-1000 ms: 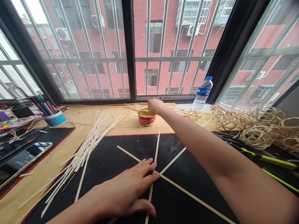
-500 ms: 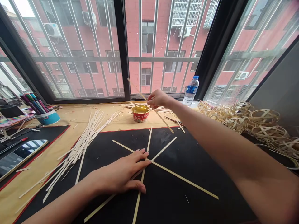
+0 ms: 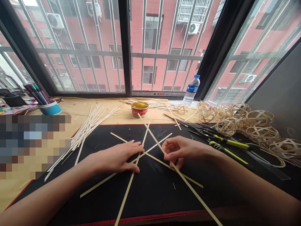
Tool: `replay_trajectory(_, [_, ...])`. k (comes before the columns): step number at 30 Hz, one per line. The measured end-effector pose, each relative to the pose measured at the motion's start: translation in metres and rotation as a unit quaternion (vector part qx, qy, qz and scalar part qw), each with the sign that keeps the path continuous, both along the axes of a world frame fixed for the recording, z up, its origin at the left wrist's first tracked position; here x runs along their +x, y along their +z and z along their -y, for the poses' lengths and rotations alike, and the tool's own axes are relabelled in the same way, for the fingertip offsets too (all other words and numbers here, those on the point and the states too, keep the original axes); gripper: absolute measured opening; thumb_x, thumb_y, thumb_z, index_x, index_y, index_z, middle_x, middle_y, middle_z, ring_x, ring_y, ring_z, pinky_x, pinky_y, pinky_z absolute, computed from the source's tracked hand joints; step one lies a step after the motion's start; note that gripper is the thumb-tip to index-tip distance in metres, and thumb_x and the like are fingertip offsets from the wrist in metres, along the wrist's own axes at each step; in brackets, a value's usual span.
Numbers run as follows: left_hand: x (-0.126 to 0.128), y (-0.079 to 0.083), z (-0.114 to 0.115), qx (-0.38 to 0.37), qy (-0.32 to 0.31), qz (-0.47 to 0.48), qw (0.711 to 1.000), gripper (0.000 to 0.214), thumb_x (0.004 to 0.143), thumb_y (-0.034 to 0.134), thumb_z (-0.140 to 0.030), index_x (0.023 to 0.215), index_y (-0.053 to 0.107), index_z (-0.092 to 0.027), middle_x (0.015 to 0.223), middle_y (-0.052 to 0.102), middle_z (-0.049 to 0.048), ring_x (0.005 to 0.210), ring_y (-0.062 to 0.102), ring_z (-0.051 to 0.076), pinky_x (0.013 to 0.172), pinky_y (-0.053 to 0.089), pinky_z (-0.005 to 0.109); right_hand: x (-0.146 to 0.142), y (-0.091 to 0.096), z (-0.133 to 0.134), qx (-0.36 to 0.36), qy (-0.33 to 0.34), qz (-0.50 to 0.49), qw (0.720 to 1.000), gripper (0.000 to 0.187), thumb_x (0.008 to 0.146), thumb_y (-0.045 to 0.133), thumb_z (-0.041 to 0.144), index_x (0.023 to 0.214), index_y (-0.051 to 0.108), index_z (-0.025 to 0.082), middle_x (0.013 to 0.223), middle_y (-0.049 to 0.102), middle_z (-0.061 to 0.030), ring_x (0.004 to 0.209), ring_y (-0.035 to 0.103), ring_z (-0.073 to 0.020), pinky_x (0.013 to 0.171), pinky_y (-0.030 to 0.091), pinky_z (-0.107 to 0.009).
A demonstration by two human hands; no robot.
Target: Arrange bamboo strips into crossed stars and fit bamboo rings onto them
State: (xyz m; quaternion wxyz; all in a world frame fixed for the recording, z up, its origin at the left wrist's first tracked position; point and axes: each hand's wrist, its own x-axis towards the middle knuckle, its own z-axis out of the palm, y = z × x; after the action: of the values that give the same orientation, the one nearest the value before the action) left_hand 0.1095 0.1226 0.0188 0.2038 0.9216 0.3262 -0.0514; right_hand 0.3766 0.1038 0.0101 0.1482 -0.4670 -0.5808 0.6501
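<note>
Here, the right hand [image 3: 176,151] pinched a slanting strip [image 3: 197,195] mid-length above the black mat [image 3: 160,194]; the left hand [image 3: 122,155], loosely spread, rested on crossed strips [image 3: 128,188]. Seemingly light, springy and splittable, the strip favoured a gentle central grip.

The strips [image 3: 126,194] under the left hand [image 3: 119,157] are pale cream; the mat [image 3: 155,191] beneath it and the right hand [image 3: 177,151] is black, red-edged. Beyond them, the bowl [image 3: 139,111] is red, white-patterned, gold inside.

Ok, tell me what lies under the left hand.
Pale crossed strips on the black mat run beneath the left hand; the stretches it covers cannot be seen.
</note>
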Motion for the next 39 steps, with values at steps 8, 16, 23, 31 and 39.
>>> replay_trajectory(8, [0.005, 0.009, -0.003, 0.024, -0.053, 0.006, 0.998, 0.055, 0.087, 0.062, -0.039, 0.136, 0.046, -0.022, 0.142, 0.048, 0.0106, 0.137, 0.033, 0.029, 0.113, 0.024, 0.044, -0.011, -0.009, -0.026, 0.013, 0.008, -0.04, 0.999, 0.055, 0.058, 0.085, 0.03, 0.1, 0.053, 0.014, 0.072, 0.062, 0.0029, 0.063, 0.067, -0.0143, 0.056, 0.056, -0.024])
replay_trajectory(16, [-0.002, -0.004, -0.009, 0.032, -0.094, 0.029, 0.995, 0.047, 0.093, 0.053, -0.037, 0.138, 0.045, -0.025, 0.143, 0.047, 0.0077, 0.139, 0.031, 0.025, 0.117, 0.017, 0.044, -0.014, -0.018, -0.028, 0.016, -0.027, -0.055, 0.998, 0.05, 0.059, 0.083, 0.032, 0.095, 0.053, 0.014, 0.066, 0.062, 0.0043, 0.056, 0.065, -0.0125, 0.053, 0.055, -0.024])
replay_trajectory(23, [-0.004, -0.009, -0.013, 0.023, -0.089, 0.047, 0.995, 0.046, 0.093, 0.053, -0.038, 0.138, 0.045, -0.028, 0.143, 0.047, 0.0053, 0.139, 0.03, 0.023, 0.118, 0.019, 0.042, 0.036, 0.004, -0.024, 0.106, -0.108, 0.144, 0.978, 0.063, 0.066, 0.077, 0.024, 0.121, 0.048, 0.018, 0.076, 0.066, 0.0002, 0.054, 0.066, -0.015, 0.051, 0.052, -0.025])
replay_trajectory(31, [-0.007, -0.011, -0.014, 0.023, -0.063, 0.027, 0.997, 0.048, 0.094, 0.048, -0.044, 0.141, 0.039, -0.036, 0.152, 0.031, 0.0008, 0.141, 0.023, 0.028, 0.115, 0.025, 0.046, 0.047, 0.005, -0.031, 0.115, -0.097, 0.305, 0.94, 0.045, 0.069, 0.071, 0.016, 0.11, 0.053, 0.016, 0.083, 0.068, -0.0029, 0.059, 0.069, -0.0179, 0.053, 0.048, -0.024])
replay_trajectory(39, [-0.007, -0.012, -0.014, 0.009, -0.066, 0.054, 0.996, 0.047, 0.093, 0.052, -0.042, 0.139, 0.043, -0.034, 0.15, 0.036, 0.0024, 0.14, 0.026, 0.028, 0.116, 0.023, 0.045, 0.041, 0.003, -0.033, 0.12, -0.06, 0.279, 0.951, 0.025, 0.07, 0.068, 0.019, 0.092, 0.055, 0.016, 0.056, 0.061, 0.0021, 0.068, 0.071, -0.0223, 0.06, 0.048, -0.026])
